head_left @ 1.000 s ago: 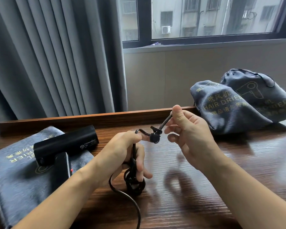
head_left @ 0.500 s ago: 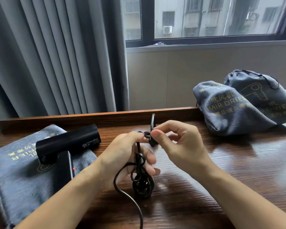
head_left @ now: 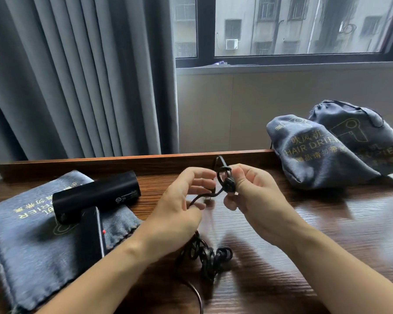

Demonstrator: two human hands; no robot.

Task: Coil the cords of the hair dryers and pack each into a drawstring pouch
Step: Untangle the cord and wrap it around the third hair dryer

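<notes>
Cord (head_left: 202,254) now hangs bunched from the left hand (head_left: 179,207), which grips it; the right hand (head_left: 247,196) has gone from pulling the cord's strap (head_left: 225,177) taut to pinching it looped, so binding seems near; hair dryer (head_left: 95,196) lies on the flat pouch (head_left: 27,234), barrel running left-right, handle toward the person.

A dark wooden table (head_left: 327,257) carries everything. A flat pouch (head_left: 27,241) lies left, two filled pouches (head_left: 315,159) far right, tangled cord (head_left: 209,257) near centre.
</notes>
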